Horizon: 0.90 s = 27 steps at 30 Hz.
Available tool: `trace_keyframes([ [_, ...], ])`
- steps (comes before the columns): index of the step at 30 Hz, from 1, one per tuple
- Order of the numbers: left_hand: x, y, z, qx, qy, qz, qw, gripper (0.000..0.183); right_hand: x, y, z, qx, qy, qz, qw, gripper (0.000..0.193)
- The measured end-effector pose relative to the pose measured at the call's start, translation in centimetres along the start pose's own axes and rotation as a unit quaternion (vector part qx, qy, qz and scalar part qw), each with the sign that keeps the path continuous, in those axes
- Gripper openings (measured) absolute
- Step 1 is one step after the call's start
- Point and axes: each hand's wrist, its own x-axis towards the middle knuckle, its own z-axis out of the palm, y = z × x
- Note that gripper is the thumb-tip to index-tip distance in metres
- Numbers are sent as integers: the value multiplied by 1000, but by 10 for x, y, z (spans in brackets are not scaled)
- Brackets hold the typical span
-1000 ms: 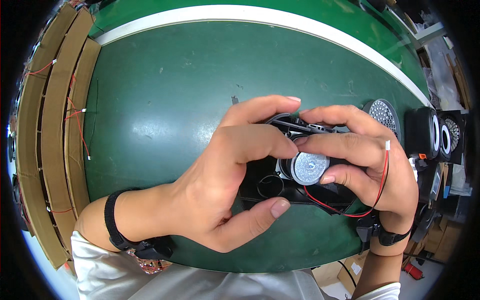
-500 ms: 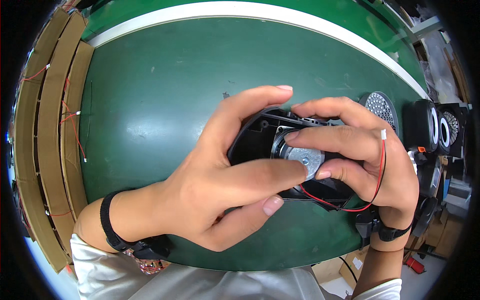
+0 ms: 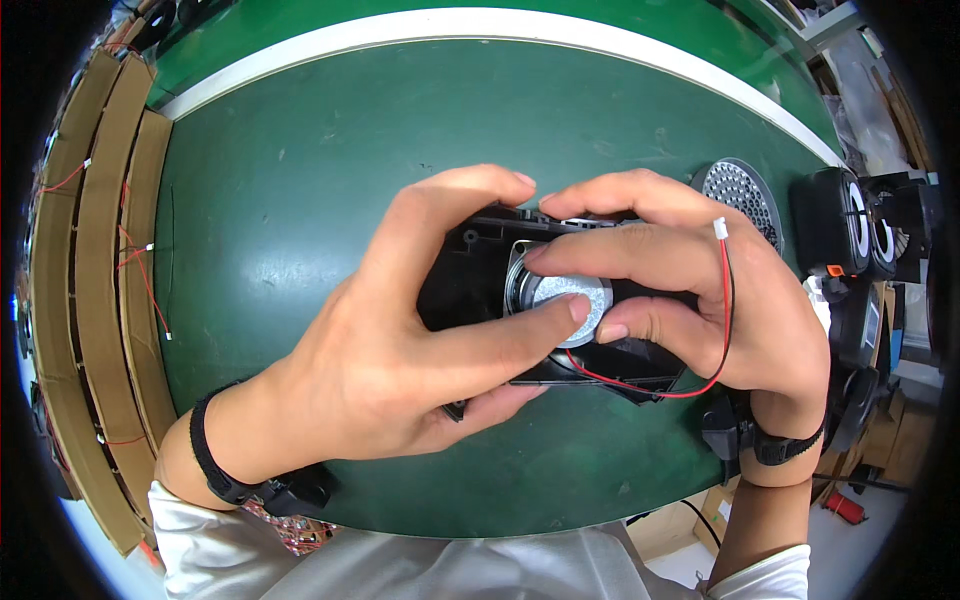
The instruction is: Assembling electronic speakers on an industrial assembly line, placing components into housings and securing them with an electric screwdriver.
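A black plastic housing, open side up, is held just over the green tabletop between my two hands. Inside it sits a small round speaker driver with a silvery magnet on top. My left hand wraps the housing's left end, one fingertip pressing on the magnet. Fingers of my right hand close around the driver's right and far sides, while another reaches the housing's far edge. A red and black wire loops out of the housing along my right hand to a white connector. The driver's underside is hidden.
Long cardboard strips with several wired connectors line the left edge of the green table. A round grey perforated grille lies beyond my right hand. Black speaker boxes stand at the right. A white ledge runs along the back.
Both hands, with the housing and driver, appear shifted left and slightly upward in the picture. My left fingertip still rests on the magnet; the grip looks much the same.
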Motion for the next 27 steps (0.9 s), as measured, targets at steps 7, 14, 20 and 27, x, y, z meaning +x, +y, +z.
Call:
trace_keyframes([
  [7,2,3,-2,4,-9,-8,1000,47,0,0,0,-6,6,-15,1000,41],
  [14,0,7,-3,12,-10,-28,999,42,4,-1,1,8,-11,-13,1000,39],
  [20,2,6,0,4,-1,-21,1000,45,1,-2,-3,10,-12,-19,1000,40],
  [27,5,10,1,-8,-5,-42,999,47,-22,-13,-14,-17,123,-17,992,32],
])
